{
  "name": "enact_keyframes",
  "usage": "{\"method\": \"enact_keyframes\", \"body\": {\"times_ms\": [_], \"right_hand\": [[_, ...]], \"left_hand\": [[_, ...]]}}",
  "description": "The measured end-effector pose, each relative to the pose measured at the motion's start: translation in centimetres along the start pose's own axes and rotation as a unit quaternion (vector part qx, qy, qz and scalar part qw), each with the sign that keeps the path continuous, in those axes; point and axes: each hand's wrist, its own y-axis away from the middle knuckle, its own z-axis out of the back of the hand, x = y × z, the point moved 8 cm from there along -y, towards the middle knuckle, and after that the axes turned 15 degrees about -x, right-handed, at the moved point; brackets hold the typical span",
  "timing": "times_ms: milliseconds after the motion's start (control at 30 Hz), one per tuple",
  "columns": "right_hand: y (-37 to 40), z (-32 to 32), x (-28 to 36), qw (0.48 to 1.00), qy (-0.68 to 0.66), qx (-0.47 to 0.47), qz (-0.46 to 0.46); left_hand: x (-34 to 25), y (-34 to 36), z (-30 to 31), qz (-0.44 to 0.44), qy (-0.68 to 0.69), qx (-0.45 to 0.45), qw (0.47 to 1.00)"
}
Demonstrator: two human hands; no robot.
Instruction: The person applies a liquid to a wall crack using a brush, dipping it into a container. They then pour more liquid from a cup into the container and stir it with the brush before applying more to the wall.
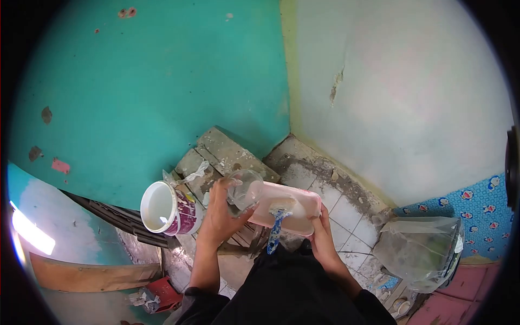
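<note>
My left hand is closed around a clear plastic cup, which is tilted over the left end of a pink plastic tray. My right hand grips that tray at its right edge, thumb over the rim. Across the tray's near side lies a paintbrush with a blue, paint-spattered handle pointing toward my body. Its bristle end rests inside, by some pale, whitish stuff. To the left of my left hand stands a white and purple paint bucket, its mouth turned toward me.
A worn wooden bench stands against the teal wall. On the right, a clear plastic-covered container is near blue patterned cloth. A red box lies low on the left. Dirty white tiles cover the floor.
</note>
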Motion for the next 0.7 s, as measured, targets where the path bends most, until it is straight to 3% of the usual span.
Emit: {"method": "enact_keyframes", "body": {"times_ms": [333,500,533,600,700], "right_hand": [[2.2,-9.1,-5.0,1.000,-0.027,-0.002,0.005],[2.5,-12.5,-8.3,0.999,-0.037,0.011,-0.013],[2.6,-13.0,-8.5,0.999,-0.032,0.014,-0.010],[2.9,-14.2,-8.6,1.000,-0.026,0.018,-0.002],[3.5,-15.5,-9.0,1.000,-0.019,0.020,-0.001]], "left_hand": [[7.7,0.4,9.3,-0.021,-0.053,0.026,0.998],[11.8,-1.4,16.8,-0.035,-0.076,-0.028,0.996],[13.4,-1.3,18.0,0.030,-0.087,-0.022,0.996],[14.9,-1.4,20.2,-0.014,-0.129,-0.040,0.991],[18.3,-0.8,22.0,0.025,-0.182,-0.023,0.983]]}}
